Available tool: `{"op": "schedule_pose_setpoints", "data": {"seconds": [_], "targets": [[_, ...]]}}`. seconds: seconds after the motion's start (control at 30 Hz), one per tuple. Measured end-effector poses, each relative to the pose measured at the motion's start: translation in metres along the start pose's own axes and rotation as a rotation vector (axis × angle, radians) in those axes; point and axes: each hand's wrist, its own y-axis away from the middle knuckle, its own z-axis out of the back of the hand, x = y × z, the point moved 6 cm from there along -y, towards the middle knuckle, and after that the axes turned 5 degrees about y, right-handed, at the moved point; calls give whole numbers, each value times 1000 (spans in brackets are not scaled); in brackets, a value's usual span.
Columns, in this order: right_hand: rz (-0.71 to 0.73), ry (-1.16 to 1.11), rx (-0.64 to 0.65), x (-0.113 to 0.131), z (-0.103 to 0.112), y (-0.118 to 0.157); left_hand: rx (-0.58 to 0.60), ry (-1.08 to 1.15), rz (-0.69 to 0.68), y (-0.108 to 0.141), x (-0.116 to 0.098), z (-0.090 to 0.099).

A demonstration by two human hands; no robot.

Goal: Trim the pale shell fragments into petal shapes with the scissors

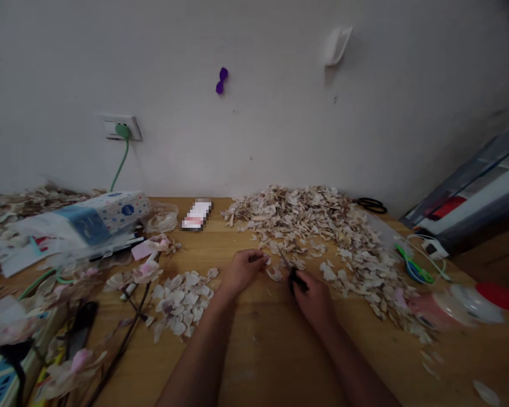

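My left hand [246,271] is closed in a pinch on a pale, dried-looking petal [274,275] over the middle of the wooden table. My right hand [316,295] grips black-handled scissors [297,280], whose blades point up and left toward the petal. Whether the blades touch the petal is too small to tell. Left of my left forearm lies a small pile of whitish petals [184,302]. Beyond both hands spreads a large heap of pale, curled petal pieces [301,215], which runs down the right side of the table.
Dark branches with pale pink flowers [146,271] lie at left, near a tissue pack [110,215] and a power strip [8,379]. A phone [197,215] rests toward the wall. A red-lidded clear jar [466,305], a cable [428,254] and another black-handled tool [371,204] are at right.
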Motion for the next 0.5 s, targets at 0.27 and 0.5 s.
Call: {"op": "schedule_pose_setpoints", "data": {"seconds": [0.27,0.5], "targets": [[73,-251,-35,14,13,7,-203,742,354,19,3,-10],[362,-75,306,39,-13,9,-440,-304,85,79,-46,72]]}}
